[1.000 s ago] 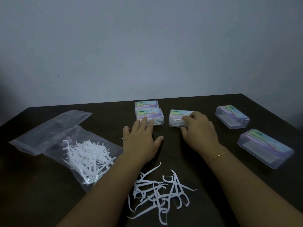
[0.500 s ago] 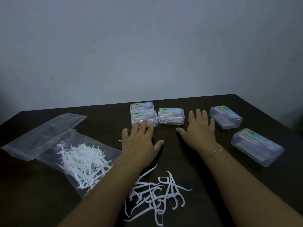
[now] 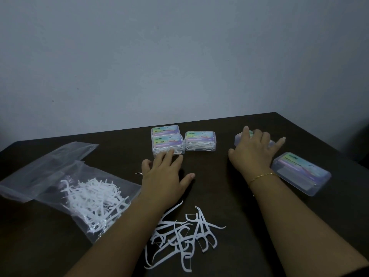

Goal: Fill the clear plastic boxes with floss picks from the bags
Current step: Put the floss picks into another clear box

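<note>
Three clear boxes holding white floss picks stand at the table's middle back: one (image 3: pixel 165 129) behind, one (image 3: pixel 167 144) in front of it, one (image 3: pixel 200 140) to their right. My left hand (image 3: pixel 165 176) rests flat on the table, fingertips touching the front box. My right hand (image 3: pixel 253 150) lies over an empty clear box (image 3: pixel 239 139) with fingers spread across its lid, hiding most of it. Another empty box (image 3: pixel 301 172) sits right of my right wrist. A clear bag of floss picks (image 3: pixel 89 196) lies at the left. Loose floss picks (image 3: pixel 183 234) are heaped between my forearms.
An empty clear bag (image 3: pixel 50 160) lies behind the filled one at the far left. A single floss pick (image 3: pixel 139 173) lies beside my left thumb. The dark table (image 3: pixel 219 176) ends at a grey wall at the back; its right edge runs close behind the empty boxes.
My right hand let go of the third filled box beside the other two, then moved right onto the nearer empty box. My left hand stayed flat in place.
</note>
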